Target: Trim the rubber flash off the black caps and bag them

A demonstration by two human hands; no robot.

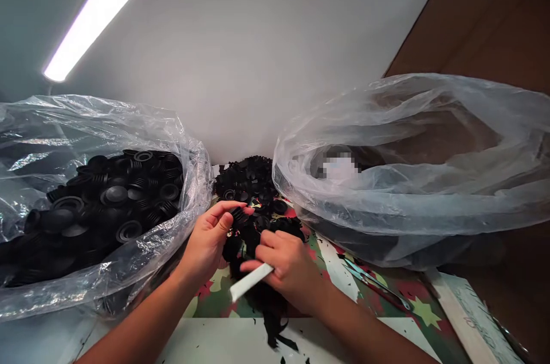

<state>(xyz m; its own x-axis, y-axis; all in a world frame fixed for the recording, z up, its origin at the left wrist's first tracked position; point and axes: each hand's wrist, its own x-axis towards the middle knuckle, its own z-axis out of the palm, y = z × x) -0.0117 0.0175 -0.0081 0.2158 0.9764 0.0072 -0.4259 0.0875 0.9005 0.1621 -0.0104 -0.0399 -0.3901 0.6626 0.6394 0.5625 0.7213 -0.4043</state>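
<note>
My left hand (211, 238) pinches a small black ribbed rubber part (239, 217) between thumb and fingers. My right hand (287, 263) is closed round a white-handled tool (249, 281), whose handle sticks out toward the lower left. Both hands meet just in front of a heap of black rubber parts (249, 180) on the table. Black rubber scraps (275, 327) lie under my right hand.
A clear plastic bag (26, 180) at the left holds several black ribbed caps (116, 195). A second large clear bag (412, 169) lies at the right. Scissors (373, 282) rest on the patterned table cover (412, 309). A white wall stands behind.
</note>
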